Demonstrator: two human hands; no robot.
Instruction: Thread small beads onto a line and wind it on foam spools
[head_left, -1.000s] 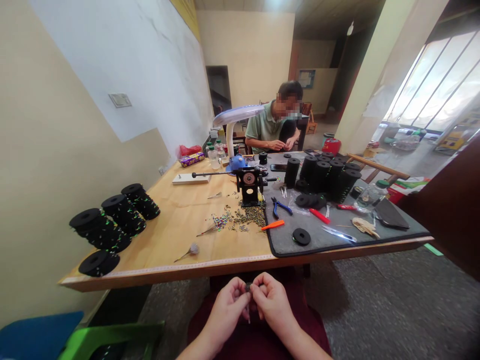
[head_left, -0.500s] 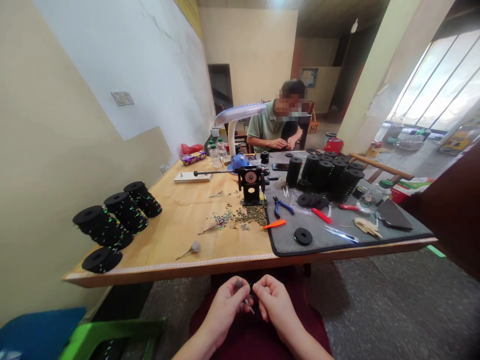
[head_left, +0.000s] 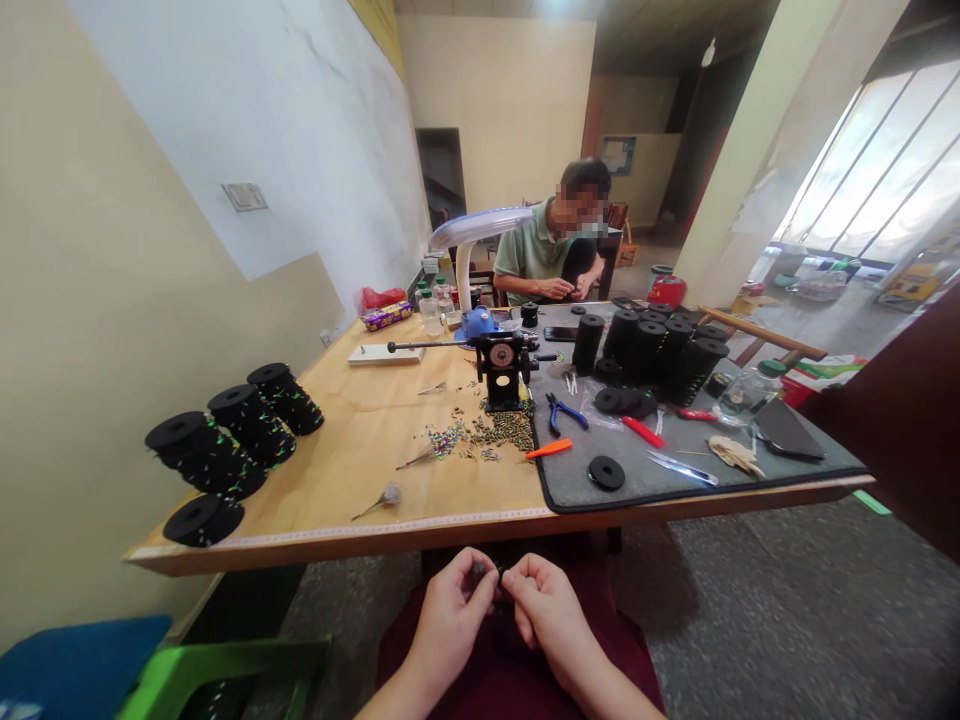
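Note:
Above my lap, my left hand [head_left: 463, 597] and my right hand [head_left: 541, 600] meet at the fingertips. The fingers of my left hand are closed round a small dark piece [head_left: 478, 570], mostly hidden and too small to name. My right hand pinches close beside it, and whatever lies between its thumb and finger cannot be made out. On the table nearest my hands lie a small grey-tipped bundle [head_left: 388, 494], a heap of coloured beads [head_left: 445, 440] and many small brass-like pieces [head_left: 510, 430].
Black foam spools [head_left: 240, 415] stand at the table's left, more black rolls [head_left: 645, 345] at the right. A black hand-cranked device [head_left: 503, 370] sits mid-table before a lamp [head_left: 480, 225]. Pliers [head_left: 564, 412], an orange-handled tool [head_left: 550, 448] and scissors [head_left: 682, 468] lie on the grey mat [head_left: 570, 490]. A person [head_left: 544, 250] sits opposite.
My hands have come slightly closer, their fingertips now meeting. The thin grey rod that showed below my left fingers is no longer visible.

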